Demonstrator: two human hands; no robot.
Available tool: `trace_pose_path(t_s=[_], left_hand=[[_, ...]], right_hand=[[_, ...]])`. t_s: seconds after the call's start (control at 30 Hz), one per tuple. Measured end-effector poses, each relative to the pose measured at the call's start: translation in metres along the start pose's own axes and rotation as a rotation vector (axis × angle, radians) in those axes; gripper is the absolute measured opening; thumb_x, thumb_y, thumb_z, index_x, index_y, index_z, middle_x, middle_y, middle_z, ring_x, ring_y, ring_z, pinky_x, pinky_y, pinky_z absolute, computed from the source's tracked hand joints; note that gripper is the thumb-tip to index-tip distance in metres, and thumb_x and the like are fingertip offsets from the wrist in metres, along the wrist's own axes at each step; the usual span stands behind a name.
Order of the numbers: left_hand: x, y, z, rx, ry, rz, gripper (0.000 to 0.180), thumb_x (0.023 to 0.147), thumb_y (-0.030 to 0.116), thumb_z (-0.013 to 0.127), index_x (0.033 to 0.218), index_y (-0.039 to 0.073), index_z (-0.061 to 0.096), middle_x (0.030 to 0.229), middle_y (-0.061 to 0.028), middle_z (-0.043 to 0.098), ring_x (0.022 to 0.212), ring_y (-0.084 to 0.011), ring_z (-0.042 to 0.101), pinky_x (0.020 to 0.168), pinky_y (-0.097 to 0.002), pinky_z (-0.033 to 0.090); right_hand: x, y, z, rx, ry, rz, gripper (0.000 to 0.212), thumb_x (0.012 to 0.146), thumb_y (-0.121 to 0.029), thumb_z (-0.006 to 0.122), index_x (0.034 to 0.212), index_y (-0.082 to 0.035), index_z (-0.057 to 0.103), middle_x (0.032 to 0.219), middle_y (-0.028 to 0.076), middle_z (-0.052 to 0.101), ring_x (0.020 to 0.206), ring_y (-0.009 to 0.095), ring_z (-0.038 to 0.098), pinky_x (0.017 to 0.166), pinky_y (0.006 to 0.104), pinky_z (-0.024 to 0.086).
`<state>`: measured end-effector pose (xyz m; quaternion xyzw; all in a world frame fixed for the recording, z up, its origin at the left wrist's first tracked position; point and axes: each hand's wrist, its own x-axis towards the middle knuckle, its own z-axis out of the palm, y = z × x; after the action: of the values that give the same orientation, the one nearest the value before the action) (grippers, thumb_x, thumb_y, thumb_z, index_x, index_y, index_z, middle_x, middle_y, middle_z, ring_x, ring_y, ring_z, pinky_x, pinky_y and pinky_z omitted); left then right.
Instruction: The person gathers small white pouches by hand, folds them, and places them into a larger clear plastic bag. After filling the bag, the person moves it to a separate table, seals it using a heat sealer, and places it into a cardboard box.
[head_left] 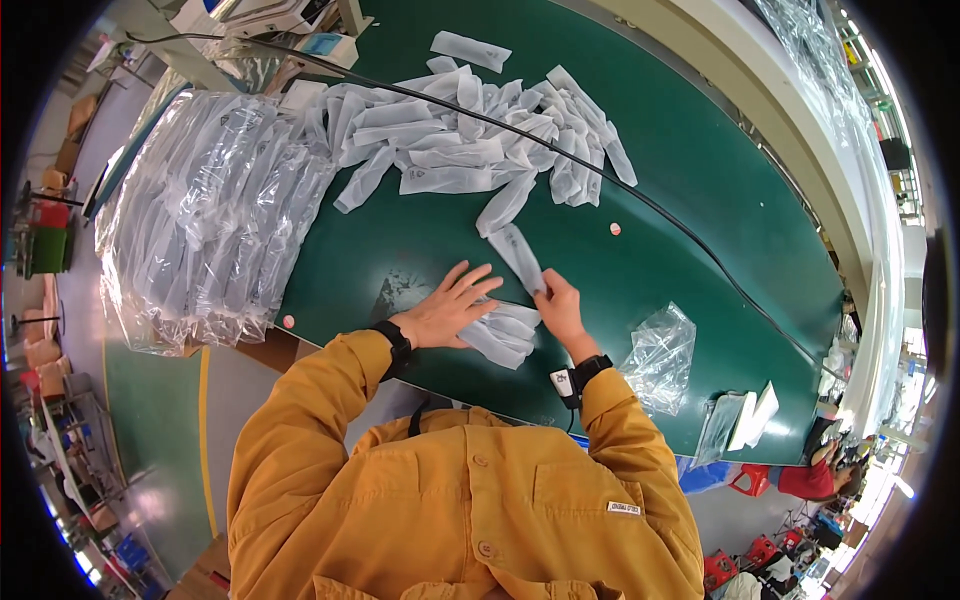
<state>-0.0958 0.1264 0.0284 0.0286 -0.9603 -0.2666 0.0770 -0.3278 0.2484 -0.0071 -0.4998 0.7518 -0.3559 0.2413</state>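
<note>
My right hand [562,312] pinches the near end of a white frosted plastic packet [516,258]. This packet slants away to the far left, where its far end meets another white packet [507,204]. With fingers spread, my left hand [440,313] lies flat at the left side of a small stack of similar packets [503,338] near the table's front edge. The fingertips rest on the stack's left part. Beyond both hands, a loose heap of these frosted packets [450,150] covers the far middle of the green table [400,235]. What the packets contain is hidden.
A large clear bag [210,215] full of similar packets stands at the left. A black cable [640,195] crosses above the table. To the right lie a crumpled clear bag [661,358] and some white flat pieces [752,415]. A pale beam [800,110] borders the far right.
</note>
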Motion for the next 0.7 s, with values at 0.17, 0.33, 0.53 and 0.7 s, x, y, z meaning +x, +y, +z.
trace_pose_path(t_s=[0.17,0.33,0.53,0.7], left_hand=[[0.011,0.003,-0.01,0.027,0.028,0.0,0.072,0.058,0.034,0.086,0.12,0.01,0.059,0.149,-0.0209,0.026,0.144,-0.0426,0.012,0.113,-0.0606,0.019],[0.013,-0.015,0.003,-0.067,-0.016,0.038,0.07,0.058,0.033,0.086,0.119,0.013,0.059,0.147,-0.0223,0.026,0.141,-0.045,0.015,0.114,-0.0574,0.021],[0.008,-0.027,0.021,-0.158,-0.079,0.031,0.072,0.059,0.032,0.086,0.12,0.01,0.055,0.144,-0.0223,0.028,0.138,-0.0455,0.019,0.112,-0.0528,0.026],[0.018,-0.019,0.026,-0.254,0.057,0.071,0.068,0.066,0.027,0.082,0.121,0.004,0.049,0.138,-0.0225,0.032,0.133,-0.0453,0.026,0.11,-0.0521,0.029]], right_hand=[[-0.013,-0.007,-0.001,0.064,-0.149,-0.279,0.017,0.072,0.002,0.06,0.087,-0.003,0.053,0.081,0.018,0.054,0.071,0.036,0.058,0.061,0.0403,0.045],[-0.016,-0.008,-0.009,-0.001,-0.218,-0.302,0.017,0.072,-0.001,0.063,0.086,-0.005,0.055,0.084,0.015,0.056,0.077,0.036,0.059,0.063,0.0413,0.047],[-0.035,-0.053,-0.025,-0.294,0.0,-0.237,0.05,0.07,-0.017,0.074,0.115,-0.006,0.056,0.113,0.018,0.054,0.112,0.04,0.051,0.09,0.0495,0.044],[-0.058,-0.076,0.014,-0.432,-0.081,-0.294,0.091,0.065,-0.031,0.082,0.14,-0.005,0.037,0.133,0.023,0.042,0.123,0.043,0.041,0.1,0.054,0.037]])
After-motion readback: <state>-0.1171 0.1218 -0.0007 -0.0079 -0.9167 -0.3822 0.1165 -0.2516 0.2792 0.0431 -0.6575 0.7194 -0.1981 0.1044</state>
